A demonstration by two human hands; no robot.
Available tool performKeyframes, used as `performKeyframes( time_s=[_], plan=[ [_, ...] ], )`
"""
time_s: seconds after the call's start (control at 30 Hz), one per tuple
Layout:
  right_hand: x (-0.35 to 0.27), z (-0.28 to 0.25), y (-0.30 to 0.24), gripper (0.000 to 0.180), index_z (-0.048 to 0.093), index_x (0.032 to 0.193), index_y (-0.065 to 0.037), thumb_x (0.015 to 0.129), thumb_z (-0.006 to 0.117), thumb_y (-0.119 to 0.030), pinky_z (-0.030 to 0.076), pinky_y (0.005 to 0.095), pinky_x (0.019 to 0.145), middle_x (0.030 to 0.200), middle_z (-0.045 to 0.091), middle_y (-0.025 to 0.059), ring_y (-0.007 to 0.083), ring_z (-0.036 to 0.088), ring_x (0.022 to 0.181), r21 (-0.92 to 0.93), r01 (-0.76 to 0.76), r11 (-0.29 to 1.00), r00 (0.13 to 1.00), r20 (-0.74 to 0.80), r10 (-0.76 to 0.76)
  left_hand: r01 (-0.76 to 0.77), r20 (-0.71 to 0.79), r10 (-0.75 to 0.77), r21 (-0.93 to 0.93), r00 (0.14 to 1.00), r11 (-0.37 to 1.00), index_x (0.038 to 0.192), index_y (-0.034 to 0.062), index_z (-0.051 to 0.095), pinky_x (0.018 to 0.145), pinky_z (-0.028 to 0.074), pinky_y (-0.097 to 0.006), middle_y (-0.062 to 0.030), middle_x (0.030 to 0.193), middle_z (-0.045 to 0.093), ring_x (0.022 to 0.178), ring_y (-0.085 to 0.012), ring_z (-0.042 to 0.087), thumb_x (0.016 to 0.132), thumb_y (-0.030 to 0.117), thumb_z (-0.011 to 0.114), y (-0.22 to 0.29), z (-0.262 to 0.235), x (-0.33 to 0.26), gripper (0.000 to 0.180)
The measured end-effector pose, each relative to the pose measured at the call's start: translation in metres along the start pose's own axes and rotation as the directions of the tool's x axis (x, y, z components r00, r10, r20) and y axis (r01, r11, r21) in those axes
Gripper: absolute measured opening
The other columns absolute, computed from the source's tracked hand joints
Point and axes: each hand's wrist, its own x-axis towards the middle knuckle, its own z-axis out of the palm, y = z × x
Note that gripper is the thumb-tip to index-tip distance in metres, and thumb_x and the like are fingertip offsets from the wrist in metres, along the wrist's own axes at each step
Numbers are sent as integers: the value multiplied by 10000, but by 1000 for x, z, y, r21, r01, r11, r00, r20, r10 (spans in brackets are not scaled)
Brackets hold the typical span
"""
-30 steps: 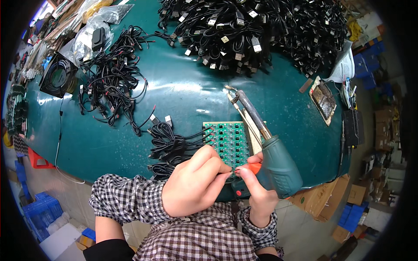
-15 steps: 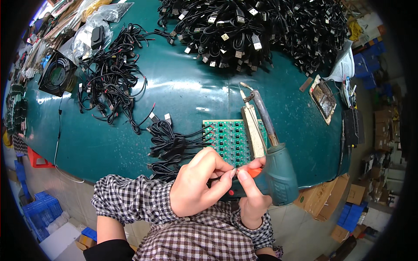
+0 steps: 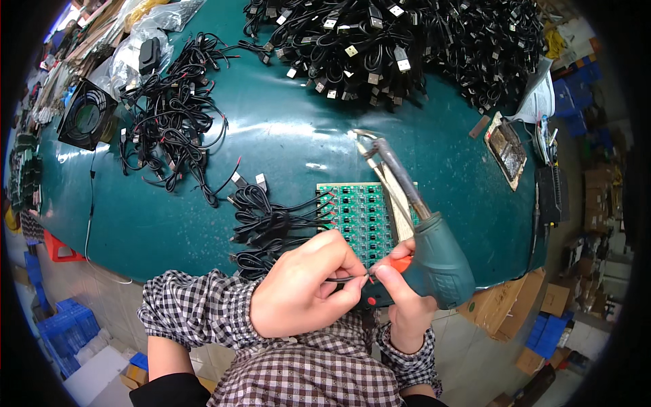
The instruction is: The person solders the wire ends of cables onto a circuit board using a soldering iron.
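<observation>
A thin, smooth black cable is pinched in the left hand, near the green, chip-studded circuit-board panel. The right hand grips a teal plastic soldering gun with a metal tube.

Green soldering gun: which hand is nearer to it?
Right. The right hand is at the left side of the green soldering gun, by its orange part; the left hand is farther left, pinching a black cable.
</observation>
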Motion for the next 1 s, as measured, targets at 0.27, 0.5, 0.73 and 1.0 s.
performKeyframes(
  time_s=[0.27,0.5,0.73,1.0],
  plan=[
    [3,-18,-4,402,483,1171,3,809,656,23,554,348,653,994,563,118,190,627,734,157,-42,987,998,-40,49,-67,101,34,346,994,936,874,19,649,562,486,-301,-90,804,586,675,-211,591,776,-32,694,18,-46,16,119],
    [6,-45,-12,420,469,1224,29,962,573,-282,604,385,642,1001,567,134,227,672,771,155,82,985,997,0,-83,40,85,-85,432,993,901,827,23,634,597,475,-324,-105,779,584,648,-231,592,793,48,687,-28,-48,74,67],
    [4,-57,-6,533,462,1246,63,927,618,-335,631,410,695,1019,569,159,276,686,860,59,10,998,1000,-25,-9,141,38,-165,348,986,927,785,16,640,609,469,-323,-95,774,584,638,-214,577,744,86,682,-46,-35,90,91],
    [3,-60,-16,549,473,1271,78,904,631,-298,643,409,688,1008,577,184,303,659,924,13,-3,1000,998,-55,3,149,53,-187,413,981,899,764,14,630,644,495,-352,-124,780,606,692,-263,622,730,103,681,-48,-32,102,108]
  ],
)
